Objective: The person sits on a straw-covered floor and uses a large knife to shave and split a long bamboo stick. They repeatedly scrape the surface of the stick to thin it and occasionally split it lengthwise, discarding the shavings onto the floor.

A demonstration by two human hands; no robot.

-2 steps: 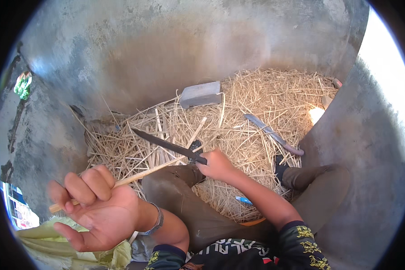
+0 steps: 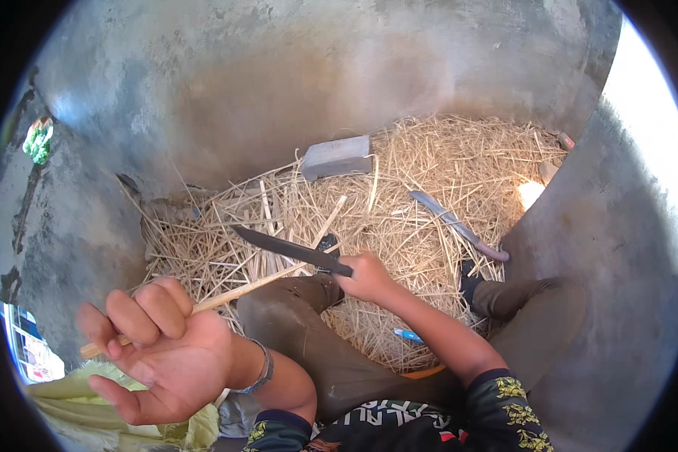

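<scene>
My left hand point(image 2: 175, 350), palm up at the lower left, has its fingers curled round a long pale wooden strip point(image 2: 241, 291). The thumb stands apart from the strip. From that hand the strip slants up and right, over my bent knee. Its far end runs behind the knife and close to my right hand. My right hand point(image 2: 368, 277) grips the handle of a dark, long-bladed knife point(image 2: 282, 245), with the blade pointing up and left. The blade lies across the strip's upper end; whether they touch I cannot tell.
Pale shavings and split strips point(image 2: 444, 162) cover the floor. A grey block point(image 2: 337, 158) stands by the curved concrete wall point(image 2: 279, 90). A second curved blade or sheath point(image 2: 452, 220) lies to the right. A blue item point(image 2: 407, 334) is between my legs; yellow-green cloth point(image 2: 90, 410) lies lower left.
The knife and my right hand have shifted slightly right, and the blade has turned so more of its flat side shows. My left hand and the strip have hardly moved.
</scene>
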